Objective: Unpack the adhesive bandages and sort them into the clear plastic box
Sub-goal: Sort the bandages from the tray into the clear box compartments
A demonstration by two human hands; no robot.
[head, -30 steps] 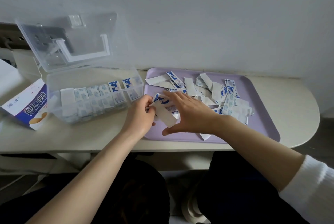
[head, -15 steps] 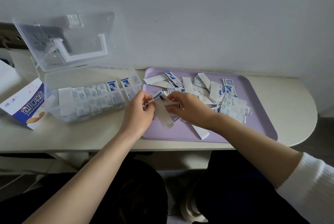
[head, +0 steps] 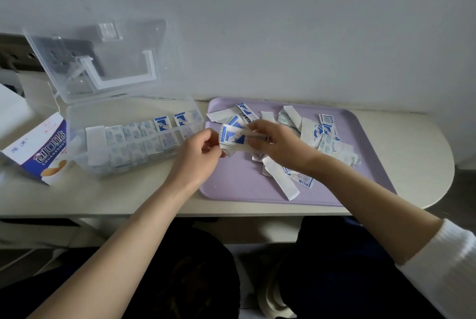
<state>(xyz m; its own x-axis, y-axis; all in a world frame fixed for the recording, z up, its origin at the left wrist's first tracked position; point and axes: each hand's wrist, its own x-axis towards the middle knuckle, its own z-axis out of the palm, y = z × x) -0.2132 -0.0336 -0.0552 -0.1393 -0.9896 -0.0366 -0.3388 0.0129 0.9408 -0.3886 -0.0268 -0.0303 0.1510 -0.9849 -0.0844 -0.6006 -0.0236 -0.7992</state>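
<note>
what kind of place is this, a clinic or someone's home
Likely a home or office, not a clinic: a plain white desk against a bare wall, a socket panel behind the clear plastic box, a lilac tray of loose bandages.

Cannot read the small print on the bandage strip (head: pixel 231 137) pinched between the left hand (head: pixel 198 153) and the right hand (head: pixel 280 146), nor tell whether one strip or several. Hidden under the right hand and forearm: the middle of the pile of bandages (head: pixel 324 135) on the purple tray (head: pixel 239 189). Through the front wall of the clear plastic box (head: pixel 74 125), only pale blurs of the lower row. Cut by the left picture edge, at the left end of the table (head: pixel 103 197): a white object (head: pixel 10 110) and, behind the lid (head: pixel 108 61), a dark panel (head: pixel 13 53). Cut by the right edge: a white sleeve (head: pixel 448 267).
</note>
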